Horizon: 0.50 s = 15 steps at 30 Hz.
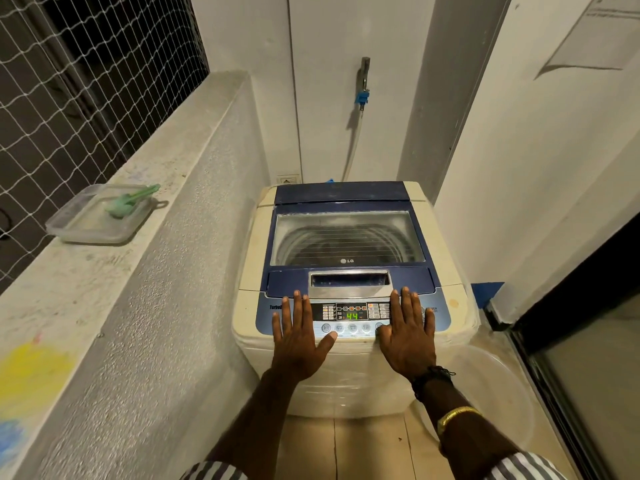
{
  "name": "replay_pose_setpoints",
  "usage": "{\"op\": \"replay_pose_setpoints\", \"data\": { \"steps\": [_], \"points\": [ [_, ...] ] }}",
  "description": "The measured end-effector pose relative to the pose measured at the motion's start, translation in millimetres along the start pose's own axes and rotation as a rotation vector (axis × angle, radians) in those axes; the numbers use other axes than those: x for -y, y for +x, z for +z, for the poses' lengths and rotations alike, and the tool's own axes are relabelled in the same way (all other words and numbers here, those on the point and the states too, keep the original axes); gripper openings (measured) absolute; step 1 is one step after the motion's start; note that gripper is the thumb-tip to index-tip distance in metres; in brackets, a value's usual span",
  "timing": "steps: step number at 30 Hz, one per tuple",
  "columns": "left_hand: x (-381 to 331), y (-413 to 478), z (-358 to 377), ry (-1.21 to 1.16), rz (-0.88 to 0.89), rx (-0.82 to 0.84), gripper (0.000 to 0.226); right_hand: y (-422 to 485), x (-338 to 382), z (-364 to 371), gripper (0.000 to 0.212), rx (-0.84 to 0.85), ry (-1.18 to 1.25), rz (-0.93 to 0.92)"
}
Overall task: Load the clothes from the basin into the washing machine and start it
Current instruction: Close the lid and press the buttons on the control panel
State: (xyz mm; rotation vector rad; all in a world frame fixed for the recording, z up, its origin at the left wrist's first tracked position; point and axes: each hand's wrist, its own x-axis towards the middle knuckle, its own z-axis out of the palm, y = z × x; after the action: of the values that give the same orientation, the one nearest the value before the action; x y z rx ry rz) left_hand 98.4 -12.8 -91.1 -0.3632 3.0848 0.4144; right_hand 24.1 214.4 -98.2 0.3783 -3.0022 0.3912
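Note:
A cream top-loading washing machine (446,237) with a blue lid stands in front of me. Its lid (346,237) is down, and through the glass I see the drum, dim and blurred. The control panel (351,311) is lit and shows a green "44". My left hand (298,337) lies flat on the panel's left side, fingers spread. My right hand (408,334) lies flat on the right side, its thumb over a round button in the bottom row. A clear plastic basin (498,386) sits on the floor at the machine's right, with nothing visible inside.
A concrete parapet (114,278) runs along the left with netting above it; on it sits a clear tray (93,230) holding a green brush. A tap with a hose (362,88) is on the back wall. A dark sliding door frame (571,341) stands at the right.

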Motion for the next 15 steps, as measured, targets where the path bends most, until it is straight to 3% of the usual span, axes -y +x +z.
{"op": "replay_pose_setpoints", "data": {
  "steps": [15],
  "points": [
    [1.7,0.6,3.1,-0.002,-0.005,-0.024,0.100,-0.5,0.3,-1.2,0.077,-0.020,0.012,0.004]
  ]
}}
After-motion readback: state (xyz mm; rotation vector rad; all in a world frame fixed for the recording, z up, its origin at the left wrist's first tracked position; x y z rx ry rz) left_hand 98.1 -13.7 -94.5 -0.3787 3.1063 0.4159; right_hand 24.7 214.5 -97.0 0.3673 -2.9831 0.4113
